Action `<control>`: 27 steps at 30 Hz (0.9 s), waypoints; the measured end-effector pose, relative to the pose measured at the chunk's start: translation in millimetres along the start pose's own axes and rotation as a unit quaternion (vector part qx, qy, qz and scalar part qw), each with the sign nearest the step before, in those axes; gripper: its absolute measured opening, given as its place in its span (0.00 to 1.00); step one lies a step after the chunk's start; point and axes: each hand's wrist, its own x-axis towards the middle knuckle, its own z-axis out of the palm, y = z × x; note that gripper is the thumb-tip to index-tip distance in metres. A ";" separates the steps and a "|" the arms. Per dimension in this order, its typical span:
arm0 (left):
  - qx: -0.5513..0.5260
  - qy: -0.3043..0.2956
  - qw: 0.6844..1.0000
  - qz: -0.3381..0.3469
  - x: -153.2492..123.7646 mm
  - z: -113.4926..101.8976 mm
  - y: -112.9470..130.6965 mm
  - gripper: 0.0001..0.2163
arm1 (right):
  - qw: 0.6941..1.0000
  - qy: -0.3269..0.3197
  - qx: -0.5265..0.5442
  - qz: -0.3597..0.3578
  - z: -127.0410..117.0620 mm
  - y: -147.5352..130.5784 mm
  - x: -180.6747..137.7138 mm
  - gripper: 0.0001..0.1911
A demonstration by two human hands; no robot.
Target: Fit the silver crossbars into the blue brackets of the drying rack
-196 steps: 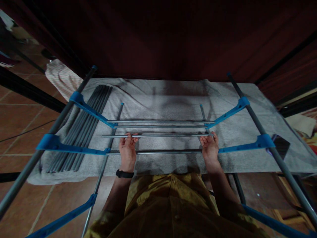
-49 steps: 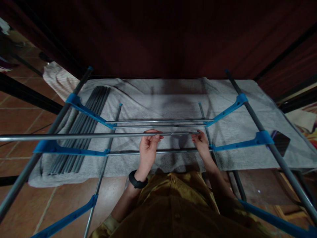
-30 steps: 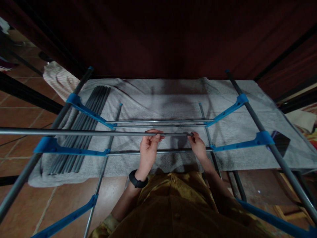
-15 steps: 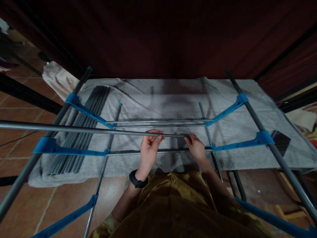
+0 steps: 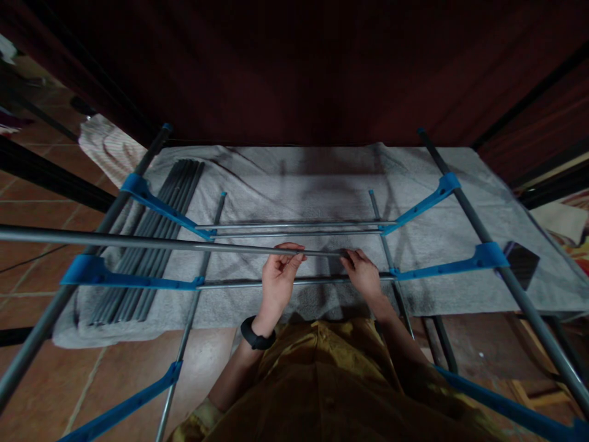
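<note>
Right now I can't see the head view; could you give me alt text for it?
A person's left hand and right hand hold a grey tube crosswise above a frame with blue brackets; the tube runs off the picture's left edge. Loose grey tubes lie side by side on a grey cloth at the left.

Here's the shirt, a mustard yellow, browner where the shade falls across it, rumpled into soft folds, and there's a seam running straight down the front! Over to the left sleeve, same mustard, with a paler cuff at its edge. And look at that wrist: a chunky black band, smooth and rounded! Left hand and right hand, both bare.
</note>
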 end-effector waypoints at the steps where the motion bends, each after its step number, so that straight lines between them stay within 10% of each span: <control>1: 0.006 0.001 1.000 0.002 -0.5 0.1 -0.3 0.10 | 1.000 -0.002 0.000 0.001 -0.4 -0.6 0.0 0.20; 17: 0.014 -0.011 1.000 0.012 -4.2 3.7 -3.7 0.13 | 0.994 -0.036 0.094 -0.040 -2.1 -8.2 -0.5 0.16; 27: 0.075 -0.033 0.996 0.018 -8.9 0.5 -14.8 0.13 | 0.983 -0.087 0.138 -0.082 9.5 -59.2 -17.6 0.15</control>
